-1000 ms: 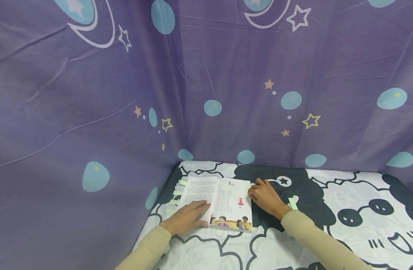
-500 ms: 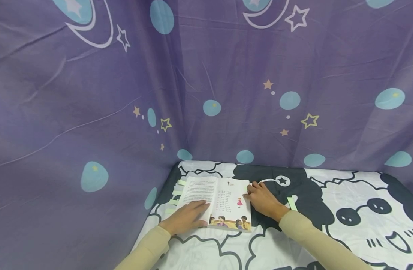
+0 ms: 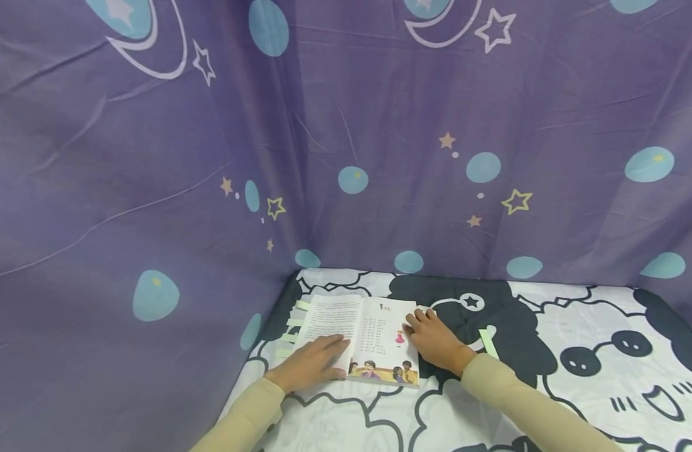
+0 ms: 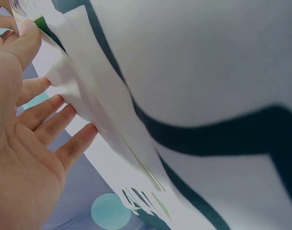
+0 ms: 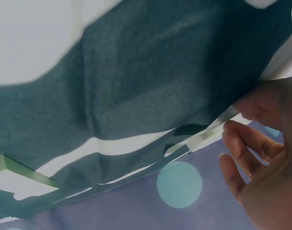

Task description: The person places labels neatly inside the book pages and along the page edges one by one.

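An open book lies on the covered table, text on its left page, a short list and coloured drawings on the right. Pale green tabs stick out past its left edge. My left hand rests on the lower left page near the fold, fingers spread; in the left wrist view the fingertips touch the paper. My right hand lies over the right page's outer edge with loosely bent fingers on the paper. Its thumb is near the book's edge in the right wrist view, where the fingers are bent.
A pale green sticky-note pad lies right of the book, beside the right wrist. The tablecloth has a black-and-white cartoon print. Purple curtains with moons and stars hang behind and to the left.
My right hand has slid a little left and down from the book's right edge onto the right page. My left hand stays on the left page.
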Available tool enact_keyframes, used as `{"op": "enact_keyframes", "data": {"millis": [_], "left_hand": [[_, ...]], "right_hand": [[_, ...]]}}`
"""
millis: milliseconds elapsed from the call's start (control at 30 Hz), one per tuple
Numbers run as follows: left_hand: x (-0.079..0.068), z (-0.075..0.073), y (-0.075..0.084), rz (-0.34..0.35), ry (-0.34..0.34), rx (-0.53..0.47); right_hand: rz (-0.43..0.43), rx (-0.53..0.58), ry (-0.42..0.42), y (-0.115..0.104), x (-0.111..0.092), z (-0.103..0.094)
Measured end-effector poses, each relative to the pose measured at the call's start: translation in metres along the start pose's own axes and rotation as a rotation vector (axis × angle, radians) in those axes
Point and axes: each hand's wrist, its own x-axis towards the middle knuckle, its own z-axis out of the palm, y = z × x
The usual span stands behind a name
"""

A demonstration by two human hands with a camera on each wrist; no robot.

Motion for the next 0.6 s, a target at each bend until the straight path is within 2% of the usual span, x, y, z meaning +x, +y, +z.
{"op": "enact_keyframes", "data": {"millis": [200, 433, 600], "left_hand": [[0.0, -0.001, -0.001, -0.009, -0.004, -0.002], [0.0, -0.003, 0.001, -0.015, -0.005, -0.014], [0.0, -0.003, 0.001, -0.006, -0.005, -0.006]], "right_hand": [[0.016, -0.007, 0.002, 0.001, 0.002, -0.001], [0.08, 0.122, 0.012, 0.009, -0.007, -0.001], [0.121, 0.19, 0.05, 0.02, -0.018, -0.001]]}}
